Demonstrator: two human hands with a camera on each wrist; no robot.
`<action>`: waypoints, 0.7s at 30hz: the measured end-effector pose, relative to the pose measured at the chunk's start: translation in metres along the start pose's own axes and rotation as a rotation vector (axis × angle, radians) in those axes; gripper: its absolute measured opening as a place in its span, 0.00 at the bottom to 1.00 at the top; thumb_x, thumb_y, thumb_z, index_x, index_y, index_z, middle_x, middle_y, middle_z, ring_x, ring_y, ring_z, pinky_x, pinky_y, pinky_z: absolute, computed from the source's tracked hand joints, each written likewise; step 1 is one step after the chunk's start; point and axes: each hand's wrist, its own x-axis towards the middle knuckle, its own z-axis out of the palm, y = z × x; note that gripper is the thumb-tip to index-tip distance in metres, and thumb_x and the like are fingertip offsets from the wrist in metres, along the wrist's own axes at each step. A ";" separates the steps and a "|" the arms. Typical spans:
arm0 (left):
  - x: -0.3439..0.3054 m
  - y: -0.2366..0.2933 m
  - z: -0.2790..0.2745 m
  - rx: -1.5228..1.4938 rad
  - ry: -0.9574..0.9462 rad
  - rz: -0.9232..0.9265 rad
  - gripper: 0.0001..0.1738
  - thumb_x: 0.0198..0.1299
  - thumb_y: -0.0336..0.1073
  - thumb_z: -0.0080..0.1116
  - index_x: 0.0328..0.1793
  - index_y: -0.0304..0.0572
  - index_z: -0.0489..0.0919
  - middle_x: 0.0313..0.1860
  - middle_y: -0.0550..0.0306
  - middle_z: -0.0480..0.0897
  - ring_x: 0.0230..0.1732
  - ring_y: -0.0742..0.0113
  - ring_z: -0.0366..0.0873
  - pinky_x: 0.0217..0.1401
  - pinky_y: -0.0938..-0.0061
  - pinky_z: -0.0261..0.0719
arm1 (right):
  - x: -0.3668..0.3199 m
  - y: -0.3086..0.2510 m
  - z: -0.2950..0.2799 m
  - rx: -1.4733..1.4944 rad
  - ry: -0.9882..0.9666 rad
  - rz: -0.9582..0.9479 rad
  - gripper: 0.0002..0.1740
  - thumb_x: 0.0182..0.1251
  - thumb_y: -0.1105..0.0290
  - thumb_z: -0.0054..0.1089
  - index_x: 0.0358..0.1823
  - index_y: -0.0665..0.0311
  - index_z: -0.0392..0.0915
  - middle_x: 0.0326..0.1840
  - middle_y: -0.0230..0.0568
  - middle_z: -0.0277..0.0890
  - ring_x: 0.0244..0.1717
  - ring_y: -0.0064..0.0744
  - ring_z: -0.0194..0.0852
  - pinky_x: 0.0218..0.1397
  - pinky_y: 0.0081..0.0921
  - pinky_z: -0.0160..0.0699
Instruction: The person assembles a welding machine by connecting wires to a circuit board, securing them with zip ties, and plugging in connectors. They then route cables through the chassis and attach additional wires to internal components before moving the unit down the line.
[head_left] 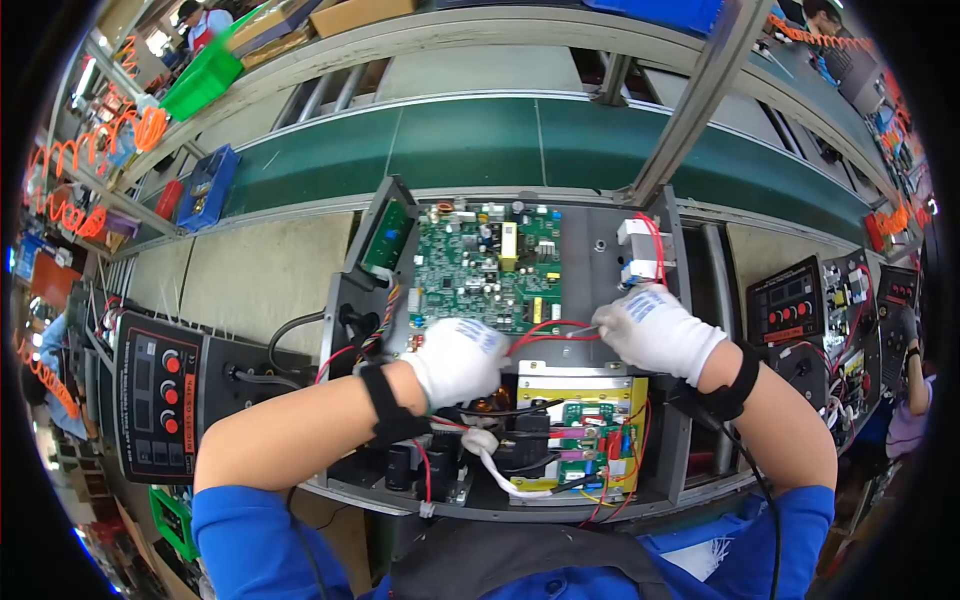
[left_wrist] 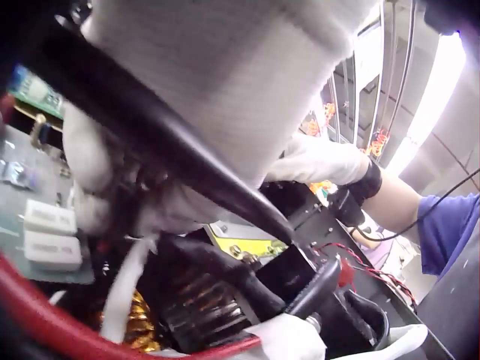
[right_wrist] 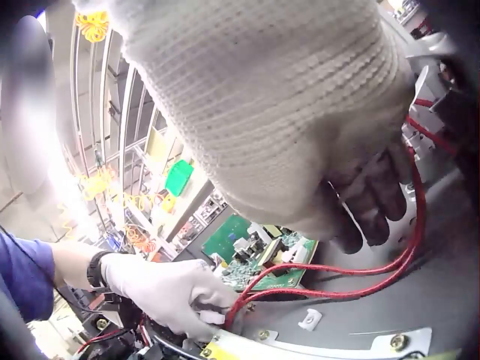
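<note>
My left hand point(head_left: 462, 362), in a white glove, pinches a pair of red wires point(right_wrist: 330, 279) near the front edge of the green circuit board point(head_left: 480, 270). A white strip point(left_wrist: 129, 289) hangs below its fingers in the left wrist view. My right hand point(head_left: 655, 325), also gloved, is over the bare grey plate of the metal case point(head_left: 683, 450), right beside the red wires. Its fingers point(right_wrist: 390, 196) are curled in the right wrist view, with the wires looping past them; I cannot tell whether it grips them. Behind it stands a white component point(head_left: 640, 250) with red leads.
A yellow-framed module point(head_left: 530, 385) with small boards and cables fills the case's near side. Black control panels with red knobs stand left point(head_left: 155, 395) and right point(head_left: 785, 305). A green conveyor belt point(head_left: 460, 150) runs behind, with a metal post point(head_left: 690, 110) rising beside the case.
</note>
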 end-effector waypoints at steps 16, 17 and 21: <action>0.009 0.015 -0.006 0.445 -0.113 0.200 0.19 0.53 0.33 0.63 0.52 0.43 0.74 0.40 0.50 0.83 0.41 0.56 0.86 0.32 0.63 0.81 | 0.005 -0.011 -0.008 -0.320 -0.178 -0.130 0.11 0.64 0.65 0.54 0.43 0.55 0.82 0.43 0.40 0.80 0.49 0.43 0.79 0.58 0.50 0.67; 0.012 0.015 0.000 0.467 -0.146 0.237 0.17 0.54 0.33 0.63 0.51 0.42 0.75 0.39 0.51 0.83 0.40 0.57 0.86 0.31 0.64 0.81 | 0.008 -0.018 -0.009 -0.364 -0.218 -0.087 0.12 0.62 0.66 0.58 0.45 0.55 0.84 0.46 0.40 0.82 0.52 0.43 0.80 0.60 0.50 0.66; 0.019 0.022 0.001 0.563 -0.218 0.285 0.14 0.55 0.33 0.61 0.47 0.40 0.76 0.35 0.58 0.84 0.38 0.61 0.85 0.30 0.68 0.78 | 0.014 -0.022 -0.003 -0.498 -0.274 -0.071 0.13 0.63 0.67 0.55 0.46 0.54 0.84 0.45 0.36 0.82 0.51 0.40 0.79 0.54 0.51 0.69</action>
